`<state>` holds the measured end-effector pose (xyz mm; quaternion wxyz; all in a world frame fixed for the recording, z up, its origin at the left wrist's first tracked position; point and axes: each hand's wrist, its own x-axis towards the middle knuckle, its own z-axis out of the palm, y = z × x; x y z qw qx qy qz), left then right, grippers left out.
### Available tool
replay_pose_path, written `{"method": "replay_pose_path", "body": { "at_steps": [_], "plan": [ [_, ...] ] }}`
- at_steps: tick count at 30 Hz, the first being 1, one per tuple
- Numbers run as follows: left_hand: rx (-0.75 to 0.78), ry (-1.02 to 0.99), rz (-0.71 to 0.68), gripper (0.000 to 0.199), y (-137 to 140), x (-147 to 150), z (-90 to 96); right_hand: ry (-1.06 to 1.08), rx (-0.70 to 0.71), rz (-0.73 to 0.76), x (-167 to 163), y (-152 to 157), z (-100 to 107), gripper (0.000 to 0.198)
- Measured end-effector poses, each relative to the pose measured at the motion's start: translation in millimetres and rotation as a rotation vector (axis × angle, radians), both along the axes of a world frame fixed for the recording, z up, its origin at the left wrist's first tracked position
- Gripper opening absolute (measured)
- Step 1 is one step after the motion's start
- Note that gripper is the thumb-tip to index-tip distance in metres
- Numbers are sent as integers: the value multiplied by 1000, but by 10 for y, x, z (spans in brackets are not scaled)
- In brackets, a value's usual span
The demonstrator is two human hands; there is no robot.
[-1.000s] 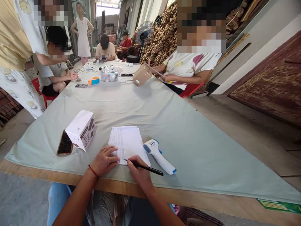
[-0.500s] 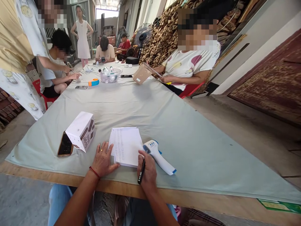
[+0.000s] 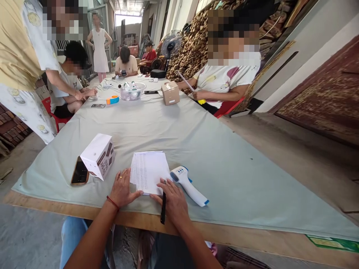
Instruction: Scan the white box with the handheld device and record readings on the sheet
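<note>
A stack of white paper, with handwriting down its left part, lies before me near the table's front edge. My left hand rests open on the cloth, its fingers and thumb along the lower left edge of the sheets. At the lower right corner, my right hand lies over the paper with its fingers fairly straight. A black pen is held among those fingers and points down toward me. Just beyond the right hand is a white and blue infrared thermometer, apart from it.
A white printed box stands left of the paper beside a phone. Farther off are a cardboard box, a clear plastic basin with bottles and an orange-blue object. Several people are around the table.
My right hand has loosened from its fist-like hold and spread onto the paper's lower corner, keeping the pen. Across the table, a person's cardboard box has been set down upright.
</note>
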<state>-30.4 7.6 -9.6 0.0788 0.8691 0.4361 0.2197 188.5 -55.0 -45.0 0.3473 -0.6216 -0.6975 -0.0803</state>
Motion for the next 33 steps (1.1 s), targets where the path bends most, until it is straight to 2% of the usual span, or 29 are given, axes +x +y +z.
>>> {"method": "replay_pose_path", "body": {
  "at_steps": [3,6,9,12,16,19,23,25,29,33],
  "plan": [
    [-6,-16,1,83,-4,-4,11,-18,4,-10,-8,-14,62,36],
    [-26,-39,8,63,6,-4,22,-54,16,22,-1,15,131,30],
    [-55,-38,26,55,26,-3,16,-50,22,186,23,101,159,26],
    [-62,-38,36,55,41,-3,1,-70,-44,333,32,178,142,25],
    [-55,-33,42,48,39,-3,29,-143,-133,411,-16,183,120,26],
    [-56,-5,46,35,30,14,113,-85,-101,354,-70,175,143,30],
    [-107,49,105,26,28,118,231,156,-50,249,-129,205,194,31],
    [-130,23,184,30,38,206,246,307,-30,184,-151,215,207,33],
    [-178,-160,346,49,106,368,214,552,-63,39,-164,193,215,43],
    [-364,-178,477,49,205,424,267,644,-101,-6,-139,158,233,42]
  ]
}}
